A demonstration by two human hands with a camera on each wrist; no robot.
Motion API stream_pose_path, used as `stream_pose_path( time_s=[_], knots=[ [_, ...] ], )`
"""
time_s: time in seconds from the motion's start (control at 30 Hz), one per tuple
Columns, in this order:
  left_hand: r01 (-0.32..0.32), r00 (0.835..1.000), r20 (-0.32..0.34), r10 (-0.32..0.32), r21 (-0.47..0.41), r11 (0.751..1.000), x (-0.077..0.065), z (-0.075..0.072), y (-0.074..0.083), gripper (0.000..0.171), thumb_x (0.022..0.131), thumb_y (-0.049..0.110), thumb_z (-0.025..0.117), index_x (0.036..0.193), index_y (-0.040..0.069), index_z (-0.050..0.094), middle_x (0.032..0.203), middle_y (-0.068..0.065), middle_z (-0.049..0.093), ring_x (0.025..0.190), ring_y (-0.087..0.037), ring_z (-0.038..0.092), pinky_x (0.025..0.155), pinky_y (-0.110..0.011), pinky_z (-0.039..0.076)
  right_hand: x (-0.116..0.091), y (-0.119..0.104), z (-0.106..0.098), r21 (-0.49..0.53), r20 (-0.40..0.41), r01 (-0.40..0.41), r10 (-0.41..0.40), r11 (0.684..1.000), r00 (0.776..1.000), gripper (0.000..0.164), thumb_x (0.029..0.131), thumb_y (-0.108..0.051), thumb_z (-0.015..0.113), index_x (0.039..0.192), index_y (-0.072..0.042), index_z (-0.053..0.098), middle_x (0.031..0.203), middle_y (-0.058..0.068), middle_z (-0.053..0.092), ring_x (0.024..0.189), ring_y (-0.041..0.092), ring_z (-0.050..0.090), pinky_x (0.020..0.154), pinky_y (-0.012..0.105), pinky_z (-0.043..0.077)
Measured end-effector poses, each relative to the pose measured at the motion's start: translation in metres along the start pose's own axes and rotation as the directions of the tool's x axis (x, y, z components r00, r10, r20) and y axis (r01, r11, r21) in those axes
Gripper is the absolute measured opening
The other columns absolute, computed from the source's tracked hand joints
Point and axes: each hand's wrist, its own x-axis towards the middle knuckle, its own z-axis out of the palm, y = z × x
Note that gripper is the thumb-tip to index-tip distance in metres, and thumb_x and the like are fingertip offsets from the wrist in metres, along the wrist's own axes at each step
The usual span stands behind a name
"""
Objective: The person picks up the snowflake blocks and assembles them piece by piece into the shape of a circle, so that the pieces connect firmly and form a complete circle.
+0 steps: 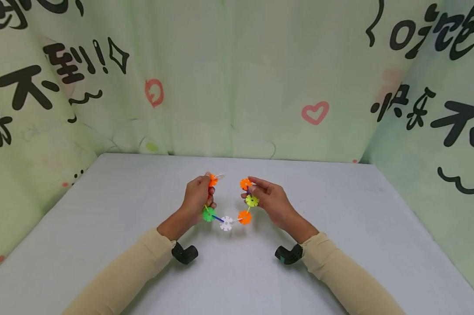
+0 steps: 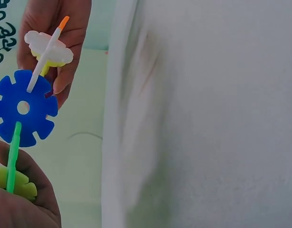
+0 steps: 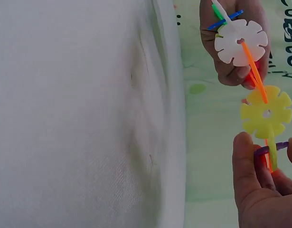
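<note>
Head view: a chain of snowflake discs and thin sticks hangs in a U between both hands, just above the grey bench.
Left hand: fingers curled round the chain's orange end disc.
Right hand: pinches the other orange end disc, right of the chain's white disc.
Progress: several discs already joined (green, white, orange, yellow); the two ends stand apart, so the loop looks unclosed.
Backdrop: green printed cloth behind the chain.
</note>
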Motion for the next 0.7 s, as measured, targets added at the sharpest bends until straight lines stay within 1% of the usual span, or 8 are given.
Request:
stream_pose_path(
  time_s=[0.07,0.17,0.3,0.4,0.5,0.57,0.7],
  knots=[
    [0.006,1.0,0.014,-0.006,0.017,1.0,0.0,0.001,-0.001,0.037,0.104,0.038,0.045,0.1,0.001,0.047,0.075,-0.005,0.045,0.047,-0.014,0.035,0.051,-0.025,0.044,-0.001,0.0,0.0,-0.044,0.005,0.016,-0.016,0.999,1.0,0.046,0.1,-0.013,0.056,0.144,-0.005,0.045,0.128,0.017,0.06,0.105,0.023,0.066,0.092,0.03,0.048],
    [0.013,0.999,0.034,-0.014,0.038,0.999,-0.001,0.003,-0.002,0.034,0.103,0.037,0.046,0.098,0.003,0.048,0.074,-0.005,0.045,0.047,-0.014,0.035,0.049,-0.025,0.042,-0.002,-0.001,0.001,-0.077,0.016,0.04,-0.039,0.996,0.999,0.045,0.1,-0.012,0.055,0.143,-0.005,0.046,0.127,0.021,0.059,0.104,0.023,0.066,0.094,0.03,0.047],
    [0.025,0.998,0.055,-0.028,0.054,0.998,-0.001,0.006,-0.004,0.032,0.103,0.036,0.047,0.097,0.005,0.05,0.073,-0.004,0.045,0.047,-0.014,0.035,0.047,-0.024,0.04,-0.003,-0.001,0.002,-0.071,0.03,0.057,-0.055,0.996,0.998,0.044,0.1,-0.011,0.055,0.143,-0.005,0.047,0.125,0.026,0.057,0.104,0.024,0.066,0.094,0.03,0.047],
    [0.033,0.998,0.057,-0.037,0.063,0.997,-0.001,0.007,-0.005,0.031,0.103,0.035,0.048,0.096,0.005,0.051,0.072,-0.004,0.045,0.046,-0.014,0.035,0.046,-0.023,0.04,-0.003,-0.001,0.002,-0.057,0.042,0.065,-0.063,0.996,0.997,0.044,0.099,-0.009,0.056,0.142,-0.004,0.048,0.123,0.028,0.057,0.103,0.024,0.067,0.093,0.028,0.048],
    [0.039,0.997,0.058,-0.043,0.068,0.997,-0.001,0.009,-0.006,0.03,0.102,0.034,0.049,0.095,0.005,0.052,0.072,-0.003,0.045,0.045,-0.014,0.034,0.045,-0.023,0.039,-0.003,0.0,0.003,-0.05,0.051,0.07,-0.068,0.996,0.996,0.043,0.099,-0.008,0.056,0.141,-0.003,0.049,0.122,0.028,0.057,0.102,0.025,0.067,0.091,0.028,0.049],
    [0.039,0.997,0.062,-0.043,0.068,0.997,-0.001,0.009,-0.006,0.03,0.102,0.034,0.049,0.093,0.005,0.052,0.071,-0.003,0.045,0.045,-0.014,0.033,0.044,-0.022,0.039,-0.003,0.0,0.003,-0.064,0.055,0.071,-0.068,0.995,0.996,0.042,0.099,-0.008,0.056,0.14,-0.004,0.05,0.12,0.027,0.059,0.102,0.026,0.067,0.09,0.028,0.049],
    [0.041,0.996,0.071,-0.047,0.08,0.996,-0.002,0.011,-0.007,0.03,0.102,0.033,0.05,0.091,0.005,0.052,0.07,-0.003,0.045,0.044,-0.014,0.033,0.043,-0.022,0.037,-0.004,0.001,0.001,-0.091,0.076,0.073,-0.067,0.993,0.995,0.041,0.099,-0.008,0.055,0.139,-0.004,0.051,0.115,0.022,0.063,0.105,0.033,0.065,0.091,0.028,0.049]
  ],
)
